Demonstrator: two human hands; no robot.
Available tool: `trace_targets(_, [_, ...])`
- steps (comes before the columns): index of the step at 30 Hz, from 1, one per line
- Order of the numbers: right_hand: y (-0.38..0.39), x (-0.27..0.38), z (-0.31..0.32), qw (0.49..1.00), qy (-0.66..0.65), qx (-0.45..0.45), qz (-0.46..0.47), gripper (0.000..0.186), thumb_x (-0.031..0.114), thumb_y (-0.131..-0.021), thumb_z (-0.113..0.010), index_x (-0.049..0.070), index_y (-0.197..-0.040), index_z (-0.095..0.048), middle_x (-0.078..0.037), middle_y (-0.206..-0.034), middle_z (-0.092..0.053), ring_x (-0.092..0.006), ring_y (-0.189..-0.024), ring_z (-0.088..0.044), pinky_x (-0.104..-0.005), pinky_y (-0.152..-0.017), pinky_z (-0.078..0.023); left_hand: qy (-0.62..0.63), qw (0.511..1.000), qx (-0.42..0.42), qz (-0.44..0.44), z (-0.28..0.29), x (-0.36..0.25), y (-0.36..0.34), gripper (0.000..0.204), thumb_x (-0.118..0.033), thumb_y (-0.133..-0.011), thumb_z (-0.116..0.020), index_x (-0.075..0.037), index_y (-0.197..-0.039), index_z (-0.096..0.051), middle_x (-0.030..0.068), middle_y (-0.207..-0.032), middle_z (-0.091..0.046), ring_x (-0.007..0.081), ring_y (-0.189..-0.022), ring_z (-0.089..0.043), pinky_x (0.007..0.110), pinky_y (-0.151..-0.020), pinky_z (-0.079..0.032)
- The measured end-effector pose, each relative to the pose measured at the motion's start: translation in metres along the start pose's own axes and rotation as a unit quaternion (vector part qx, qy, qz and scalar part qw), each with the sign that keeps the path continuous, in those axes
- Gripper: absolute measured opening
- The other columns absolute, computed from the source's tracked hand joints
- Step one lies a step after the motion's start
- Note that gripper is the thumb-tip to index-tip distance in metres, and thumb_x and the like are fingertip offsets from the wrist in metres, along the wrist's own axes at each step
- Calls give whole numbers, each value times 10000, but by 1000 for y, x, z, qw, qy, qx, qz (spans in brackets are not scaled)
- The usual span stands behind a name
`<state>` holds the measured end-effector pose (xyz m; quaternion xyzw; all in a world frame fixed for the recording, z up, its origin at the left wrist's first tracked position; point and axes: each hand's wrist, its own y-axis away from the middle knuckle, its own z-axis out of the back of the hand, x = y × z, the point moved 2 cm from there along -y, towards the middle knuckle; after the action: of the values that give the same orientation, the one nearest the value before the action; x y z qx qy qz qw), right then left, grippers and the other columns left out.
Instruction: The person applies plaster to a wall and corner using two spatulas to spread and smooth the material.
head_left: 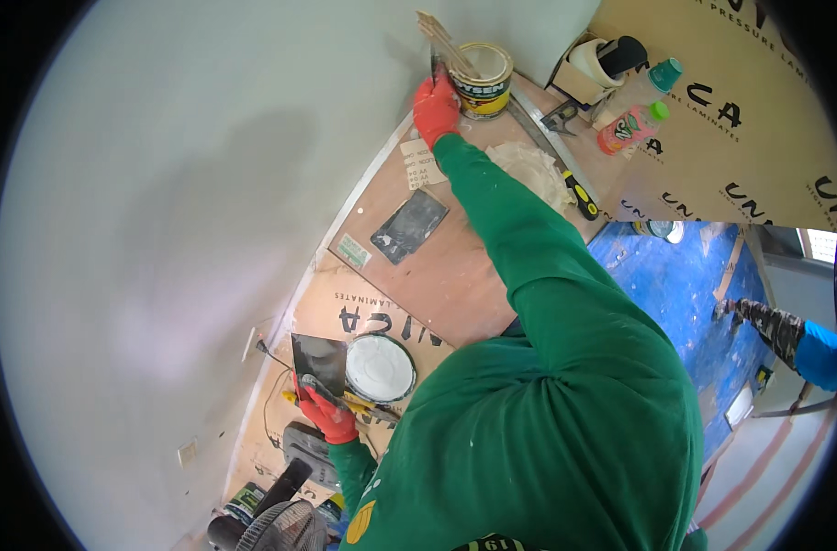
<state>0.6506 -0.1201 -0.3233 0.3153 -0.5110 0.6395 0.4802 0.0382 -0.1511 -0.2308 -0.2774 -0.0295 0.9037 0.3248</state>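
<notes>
Head view: the left hand (326,413), at seven o'clock, grips a dark plate (321,354). Beside a can (485,99) at twelve, the right hand (437,110)'s grip I cannot tell.

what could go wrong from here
The right hand is right at the open yellow-labelled tin, so a bump might tip it or knock out the wooden sticks leaning in it. The dark square plate in the left hand could also catch the round tub beside it.
</notes>
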Motion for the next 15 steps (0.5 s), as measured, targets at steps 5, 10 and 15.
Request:
trace_targets(5, [42,-1,6,995,-55,68,-40,438,221,-952,-477,39,-1349,-499,-235,-1275,-571,-401,-1144,-556,-419,-971,-451,0,999,-11,37,-9,2,25,547,-11,-938,-463,25,-1462,-311,255,-1446,-377,409,-1298,-404,437,-1093,-307])
trace_targets(10, [88,21,2,991,-91,96,-23,406,141,-939,-498,-14,-1315,-500,-242,-1230,-587,-389,-1129,-574,-404,-946,-469,-156,983,-26,-94,-7,-19,16,548,-47,-935,-471,56,-1447,-308,278,-1473,-345,446,-1313,-378,471,-1093,-273])
trace_targets(15, [147,52,0,966,-182,164,-79,419,111,-932,-495,-45,-1321,-482,-267,-1232,-576,-403,-1126,-572,-413,-951,-466,-115,988,-68,-79,-1,-7,11,536,-88,-941,-459,48,-1442,-325,275,-1455,-372,448,-1276,-423,490,-1071,-308])
